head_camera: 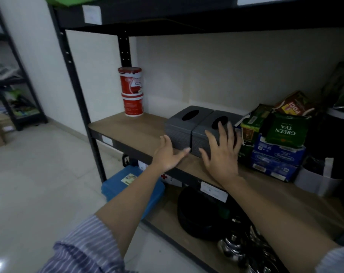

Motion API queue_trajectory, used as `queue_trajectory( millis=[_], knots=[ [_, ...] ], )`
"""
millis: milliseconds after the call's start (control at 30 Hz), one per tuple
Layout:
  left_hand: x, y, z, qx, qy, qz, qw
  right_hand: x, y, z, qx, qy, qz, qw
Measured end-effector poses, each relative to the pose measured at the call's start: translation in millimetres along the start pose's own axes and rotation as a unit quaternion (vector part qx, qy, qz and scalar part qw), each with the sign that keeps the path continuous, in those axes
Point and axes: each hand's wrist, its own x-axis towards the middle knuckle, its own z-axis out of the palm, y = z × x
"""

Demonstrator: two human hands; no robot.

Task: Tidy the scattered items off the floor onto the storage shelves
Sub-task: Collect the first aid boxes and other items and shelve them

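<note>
Right hand (222, 154) covers the front corner of the right grey box (212, 133) — whether the palm presses it is unclear. Print on the red tubs (132, 91) is too blurred to read. Dark round items (202, 213) on the lower shelf (189, 245) sit in shadow — unidentifiable. The black bin (340, 134) at right is cut by the edge.
</note>
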Motion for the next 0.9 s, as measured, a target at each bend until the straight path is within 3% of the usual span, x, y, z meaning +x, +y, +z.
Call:
queue_trajectory(
  millis=[100, 167, 267, 367, 600, 900],
  knots=[
    [-30, -11, 3, -0.05, 0.028, 0.034, 0.998, -7, -11, -12, 0.042, 0.025, -0.095, 0.994],
    [-53, -20, 1, -0.082, 0.089, 0.064, 0.991, -16, -28, -18, 0.116, 0.044, -0.122, 0.985],
    [-94, -26, -7, -0.074, 0.211, 0.112, 0.968, -36, -62, -28, 0.24, 0.03, -0.092, 0.966],
    [-133, -34, -16, -0.078, 0.279, 0.135, 0.948, -58, -93, -44, 0.296, -0.02, -0.068, 0.953],
    [-219, -61, -46, -0.055, 0.335, 0.124, 0.932, -99, -157, -84, 0.335, -0.072, -0.068, 0.937],
    [-335, -137, -60, -0.113, 0.41, -0.009, 0.905, -169, -263, -98, 0.437, -0.221, -0.07, 0.869]
  ],
)
